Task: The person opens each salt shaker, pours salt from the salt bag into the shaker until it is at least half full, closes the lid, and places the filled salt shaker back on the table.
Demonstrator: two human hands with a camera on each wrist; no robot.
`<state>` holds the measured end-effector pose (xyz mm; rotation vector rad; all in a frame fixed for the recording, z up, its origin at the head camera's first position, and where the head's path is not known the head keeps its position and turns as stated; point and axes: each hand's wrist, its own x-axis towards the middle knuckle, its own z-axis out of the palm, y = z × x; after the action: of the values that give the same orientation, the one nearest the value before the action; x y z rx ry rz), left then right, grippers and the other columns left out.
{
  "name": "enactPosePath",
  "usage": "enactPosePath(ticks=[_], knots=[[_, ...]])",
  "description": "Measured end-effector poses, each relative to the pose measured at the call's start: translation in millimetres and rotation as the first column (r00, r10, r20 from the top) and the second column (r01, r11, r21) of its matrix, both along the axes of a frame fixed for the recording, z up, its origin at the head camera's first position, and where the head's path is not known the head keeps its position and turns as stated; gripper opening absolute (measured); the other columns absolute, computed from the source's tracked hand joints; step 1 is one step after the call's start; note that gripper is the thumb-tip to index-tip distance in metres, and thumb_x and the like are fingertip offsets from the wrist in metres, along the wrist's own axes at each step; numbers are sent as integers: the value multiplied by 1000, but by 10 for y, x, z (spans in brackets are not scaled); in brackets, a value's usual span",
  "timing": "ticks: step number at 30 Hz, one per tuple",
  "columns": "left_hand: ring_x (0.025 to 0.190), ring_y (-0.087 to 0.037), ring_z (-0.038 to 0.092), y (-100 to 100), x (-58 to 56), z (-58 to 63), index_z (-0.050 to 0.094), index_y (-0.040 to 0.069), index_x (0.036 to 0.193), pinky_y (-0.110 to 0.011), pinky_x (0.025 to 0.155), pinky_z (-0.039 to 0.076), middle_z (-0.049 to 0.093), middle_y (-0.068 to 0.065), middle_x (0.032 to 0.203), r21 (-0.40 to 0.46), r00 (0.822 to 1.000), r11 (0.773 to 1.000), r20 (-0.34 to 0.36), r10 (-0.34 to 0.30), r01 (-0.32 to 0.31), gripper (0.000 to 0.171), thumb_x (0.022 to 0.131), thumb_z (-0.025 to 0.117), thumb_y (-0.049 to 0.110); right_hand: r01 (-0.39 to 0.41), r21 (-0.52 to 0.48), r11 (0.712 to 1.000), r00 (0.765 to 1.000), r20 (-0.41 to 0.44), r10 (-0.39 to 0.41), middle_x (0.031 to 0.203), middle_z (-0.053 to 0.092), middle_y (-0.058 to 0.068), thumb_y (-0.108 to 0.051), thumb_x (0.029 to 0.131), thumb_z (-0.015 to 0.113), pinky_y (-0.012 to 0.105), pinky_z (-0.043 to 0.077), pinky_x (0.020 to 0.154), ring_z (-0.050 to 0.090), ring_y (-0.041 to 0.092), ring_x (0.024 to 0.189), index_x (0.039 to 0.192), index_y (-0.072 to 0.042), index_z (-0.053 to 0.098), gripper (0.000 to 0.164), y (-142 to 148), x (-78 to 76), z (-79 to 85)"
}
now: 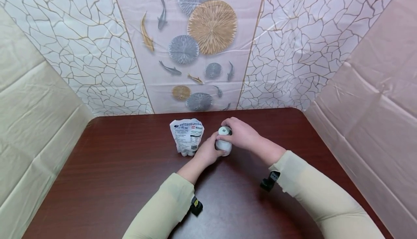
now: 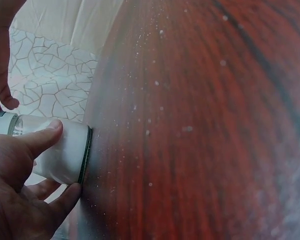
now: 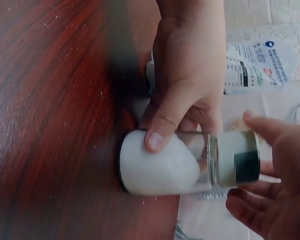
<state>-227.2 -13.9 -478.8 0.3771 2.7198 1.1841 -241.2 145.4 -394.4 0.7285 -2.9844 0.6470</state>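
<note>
A small glass jar [image 3: 157, 165] holds white granules and has a pale green lid [image 3: 235, 157] with a dark green patch. It stands upright on the table in the head view. My left hand [image 1: 207, 150] grips its body, thumb on the near side of the glass and fingers behind, low near the base. My right hand [image 1: 242, 134] is curved loosely around the lid. In the right wrist view its thumb is lifted off the lid, and its other fingers lie close along the opposite side. Part of the lid is hidden by the right hand in the head view.
A white printed pouch [image 1: 187, 136] stands just left of the jar, close to the left hand. The dark red-brown wooden table [image 1: 123, 181] ends at a patterned cloth backdrop [image 1: 202, 83], with plain cloth walls on both sides.
</note>
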Motion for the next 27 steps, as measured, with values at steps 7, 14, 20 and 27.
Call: enactPosePath(ticks=[7,14,20,27], knots=[[123,-26,54,12,-7,-15,34,14,151,-43,101,44,53,-12,141,4,1000,1000,-16,-5,5,80,86,79,28,-223,5,975,974,-34,223,134,56,7,-23,95,69,40,46,96,54,21,120,133,-12,62,40,158,13,37],[123,-25,54,16,1,-15,36,11,150,-41,101,43,54,-12,141,13,1000,1000,-12,-12,12,79,86,79,28,-338,70,939,940,-33,341,142,54,9,-9,96,63,41,46,95,49,24,129,133,-8,63,37,189,-2,58],[123,-25,54,23,14,-2,35,12,151,-41,101,43,54,-11,140,1,1000,1000,-7,-3,3,79,87,79,28,-369,106,923,927,-37,374,139,56,10,-7,96,63,43,42,104,49,27,131,131,-5,63,35,195,-10,69],[122,-25,55,29,8,-6,36,11,150,-41,100,44,55,-11,139,-8,999,1000,-32,2,-3,79,86,79,27,-409,73,909,903,-111,415,131,59,15,-3,95,64,45,43,103,52,30,125,127,1,64,33,199,-20,44]])
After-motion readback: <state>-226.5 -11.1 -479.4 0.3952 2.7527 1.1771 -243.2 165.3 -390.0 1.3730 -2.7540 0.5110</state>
